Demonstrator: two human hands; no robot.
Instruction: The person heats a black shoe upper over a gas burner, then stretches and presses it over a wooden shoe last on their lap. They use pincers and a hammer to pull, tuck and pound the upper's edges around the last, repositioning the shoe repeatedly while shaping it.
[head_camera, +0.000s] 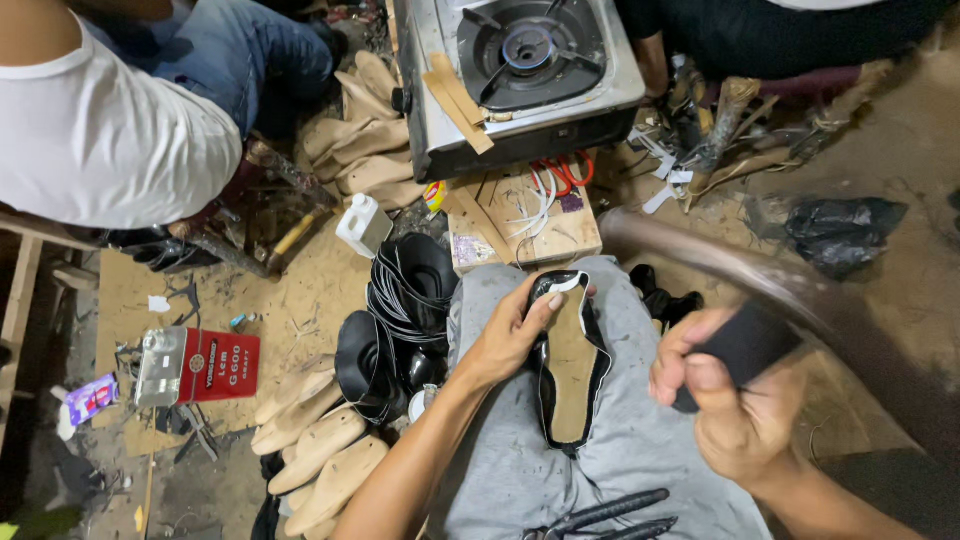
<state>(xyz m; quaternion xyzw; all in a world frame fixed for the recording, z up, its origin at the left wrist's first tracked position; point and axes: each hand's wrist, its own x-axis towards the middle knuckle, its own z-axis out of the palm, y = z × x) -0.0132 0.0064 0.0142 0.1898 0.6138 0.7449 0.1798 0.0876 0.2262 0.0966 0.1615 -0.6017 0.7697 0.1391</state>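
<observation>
Shoe on lap under left hand; right hand grips hammer.

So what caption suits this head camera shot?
Left hand steadies a black shoe upper on the lap; right hand grips a blurred tool handle.

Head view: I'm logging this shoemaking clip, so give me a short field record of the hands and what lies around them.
left hand: steadies a black shoe upper on a last, sole side up, on the lap
right hand: grips a dark tool handle, motion-blurred
lap: pliers near the knees
floor left: wooden lasts, red tin
ahead: gas stove
</observation>
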